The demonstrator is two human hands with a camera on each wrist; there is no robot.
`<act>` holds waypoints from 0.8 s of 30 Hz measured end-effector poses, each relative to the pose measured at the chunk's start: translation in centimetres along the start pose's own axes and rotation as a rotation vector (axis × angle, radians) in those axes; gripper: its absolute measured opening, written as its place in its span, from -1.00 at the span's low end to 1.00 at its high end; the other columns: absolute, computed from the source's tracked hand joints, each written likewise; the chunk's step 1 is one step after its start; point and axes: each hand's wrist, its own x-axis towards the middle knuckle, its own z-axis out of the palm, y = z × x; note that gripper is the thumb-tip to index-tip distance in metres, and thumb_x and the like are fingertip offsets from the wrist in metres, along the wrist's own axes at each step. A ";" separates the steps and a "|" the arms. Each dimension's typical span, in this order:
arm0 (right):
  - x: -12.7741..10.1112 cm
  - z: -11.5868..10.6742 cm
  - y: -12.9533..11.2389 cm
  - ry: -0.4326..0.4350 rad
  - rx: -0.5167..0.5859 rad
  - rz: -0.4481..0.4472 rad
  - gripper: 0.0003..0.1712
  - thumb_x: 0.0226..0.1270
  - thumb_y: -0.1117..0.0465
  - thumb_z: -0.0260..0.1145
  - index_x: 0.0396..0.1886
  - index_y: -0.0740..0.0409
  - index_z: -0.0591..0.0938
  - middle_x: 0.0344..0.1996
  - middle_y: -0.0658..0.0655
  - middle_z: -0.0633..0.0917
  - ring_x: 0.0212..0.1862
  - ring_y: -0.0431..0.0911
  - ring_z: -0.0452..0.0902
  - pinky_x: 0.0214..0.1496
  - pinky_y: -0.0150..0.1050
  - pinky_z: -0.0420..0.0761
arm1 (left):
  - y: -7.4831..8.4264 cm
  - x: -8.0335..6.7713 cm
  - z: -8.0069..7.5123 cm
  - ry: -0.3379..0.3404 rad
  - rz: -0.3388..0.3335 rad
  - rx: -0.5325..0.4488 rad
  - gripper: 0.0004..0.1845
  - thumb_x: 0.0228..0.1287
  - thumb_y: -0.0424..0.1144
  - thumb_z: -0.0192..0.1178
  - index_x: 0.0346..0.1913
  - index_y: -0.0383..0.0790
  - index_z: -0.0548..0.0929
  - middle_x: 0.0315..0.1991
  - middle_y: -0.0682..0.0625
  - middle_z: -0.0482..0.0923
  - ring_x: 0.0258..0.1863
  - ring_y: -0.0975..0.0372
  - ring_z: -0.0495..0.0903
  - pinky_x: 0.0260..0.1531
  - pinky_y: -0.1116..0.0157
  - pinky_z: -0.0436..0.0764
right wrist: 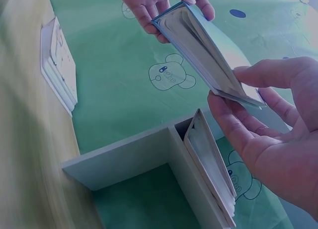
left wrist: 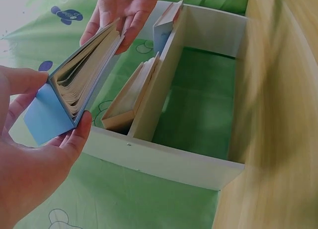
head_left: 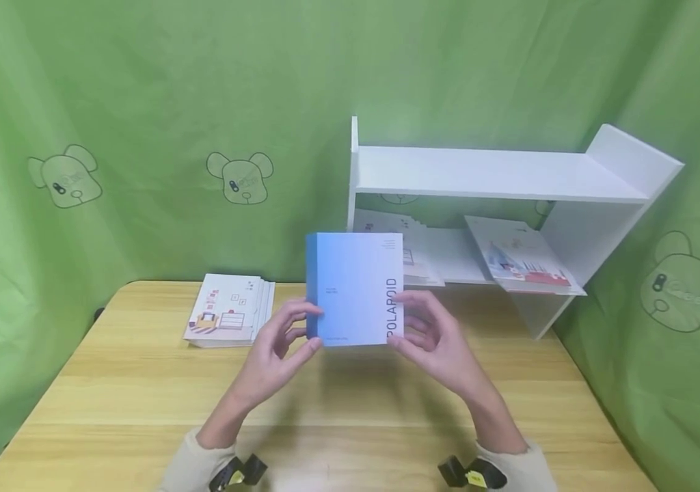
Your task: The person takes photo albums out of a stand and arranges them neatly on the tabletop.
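A blue-to-white photo album (head_left: 356, 290) with "POLAROID" printed along its right edge is held up above the table, cover facing the head camera. My left hand (head_left: 273, 345) grips its lower left side at the spine, thumb in front. On the opposite side my right hand (head_left: 445, 345) pinches the lower right edge between thumb and fingers. From below, the left wrist view shows the bottom edges of the album's pages (left wrist: 87, 75) between the covers. The right wrist view shows the same album (right wrist: 218, 50), its covers a little apart at the opening edge.
Behind the album stands a white shelf (head_left: 473, 171) on the wooden table (head_left: 356, 437). Illustrated books lie on its lower board, one book (head_left: 525, 256) at the right jutting past the front. A stack of similar books (head_left: 223, 311) sits at left. Green curtain (head_left: 159, 82) surrounds the table.
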 end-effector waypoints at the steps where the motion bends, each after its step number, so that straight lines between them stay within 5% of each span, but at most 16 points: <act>1: 0.1 0.1 0.0 -0.001 0.007 -0.004 -0.28 0.19 0.53 0.47 0.33 0.15 0.47 0.30 0.20 0.53 0.24 0.12 0.58 0.17 -0.13 0.68 | 0.0 0.0 -0.1 0.001 0.000 -0.001 -0.55 0.31 -0.59 0.23 0.24 -0.35 0.50 0.24 -0.20 0.45 0.20 -0.09 0.51 0.24 0.09 0.60; 24: 2.0 2.5 -0.9 0.007 0.060 -0.041 -0.32 0.21 0.51 0.46 0.32 0.18 0.48 0.28 0.25 0.55 0.22 0.19 0.58 0.16 -0.12 0.69 | 0.7 0.2 -2.7 0.040 0.037 -0.024 -0.55 0.27 -0.66 0.20 0.22 -0.48 0.44 0.21 -0.18 0.44 0.17 0.03 0.53 0.18 0.22 0.63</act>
